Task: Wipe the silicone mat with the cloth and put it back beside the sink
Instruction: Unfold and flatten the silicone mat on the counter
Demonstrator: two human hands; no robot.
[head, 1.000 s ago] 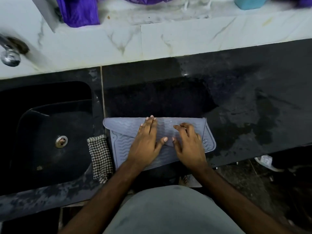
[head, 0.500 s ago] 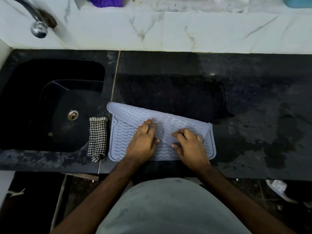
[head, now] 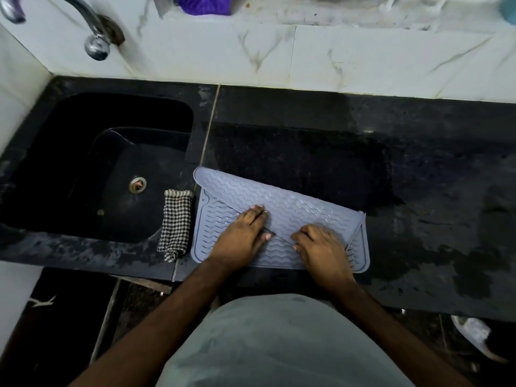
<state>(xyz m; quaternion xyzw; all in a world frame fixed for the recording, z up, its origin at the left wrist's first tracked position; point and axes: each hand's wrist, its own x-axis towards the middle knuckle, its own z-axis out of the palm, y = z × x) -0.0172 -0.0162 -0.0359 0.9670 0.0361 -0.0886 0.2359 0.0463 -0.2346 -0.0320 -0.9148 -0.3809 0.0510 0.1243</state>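
Observation:
The grey silicone mat (head: 307, 208) with its wavy ribs lies on the black counter just right of the sink, near the front edge. Its far part is folded over toward me, forming a slanted flap. My left hand (head: 243, 236) rests flat on the mat with straight fingers, fingertips at the flap's edge. To its right, my right hand (head: 321, 250) has bent fingers and holds the flap's near edge. The black-and-white checked cloth (head: 176, 222) lies folded on the counter strip between sink and mat, untouched.
The black sink (head: 83, 169) with its drain is at left, with a chrome tap (head: 95, 37) above it. The black counter (head: 432, 177) runs right, with wet patches. White marble tiles (head: 335, 60) form the back wall, and a purple item (head: 203, 5) sits on the ledge.
The folded flap now lies more slanted, its left corner farther from me. Both hands have stayed on the mat and slid slightly nearer to me. My view shifted left.

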